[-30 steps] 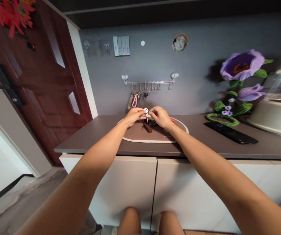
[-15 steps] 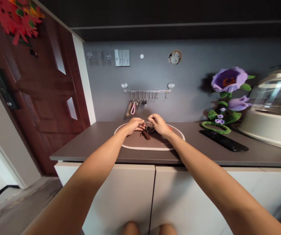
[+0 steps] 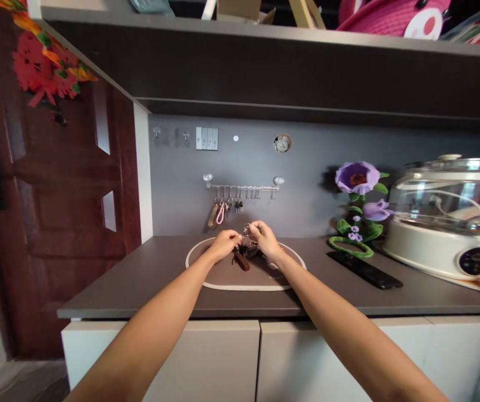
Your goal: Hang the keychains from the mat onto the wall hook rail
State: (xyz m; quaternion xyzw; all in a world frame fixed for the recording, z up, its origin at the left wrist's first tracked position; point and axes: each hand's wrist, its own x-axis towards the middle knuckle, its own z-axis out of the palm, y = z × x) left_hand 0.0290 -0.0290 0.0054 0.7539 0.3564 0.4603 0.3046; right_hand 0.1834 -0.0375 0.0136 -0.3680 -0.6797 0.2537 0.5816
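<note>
Over an oval brown mat (image 3: pixel 223 279) with a pale rim, my two hands meet at a bunch of keys on a metal ring (image 3: pixel 247 228). My right hand (image 3: pixel 265 239) pinches the ring from the right. From the left, the fingers of my left hand (image 3: pixel 225 244) are closed at the keys just below the ring; exactly which piece they grip is too small to tell. A dark brown fob (image 3: pixel 242 260) lies on the mat under the hands. More dark items beside it are partly hidden by my right hand.
On the wall, a hook rail (image 3: pixel 244 187) carries several key sets, one with a pink loop (image 3: pixel 220 214). To the right stand purple fabric flowers (image 3: pixel 357 178), a black phone-like slab (image 3: pixel 365 271) and a clear-topped white appliance (image 3: pixel 428 240). A shelf (image 3: pixel 265 72) overhangs the counter.
The view has tilted upward, so the shelf's contents now show and the counter sits lower. Both hands stay together at the key ring, still gripping.
</note>
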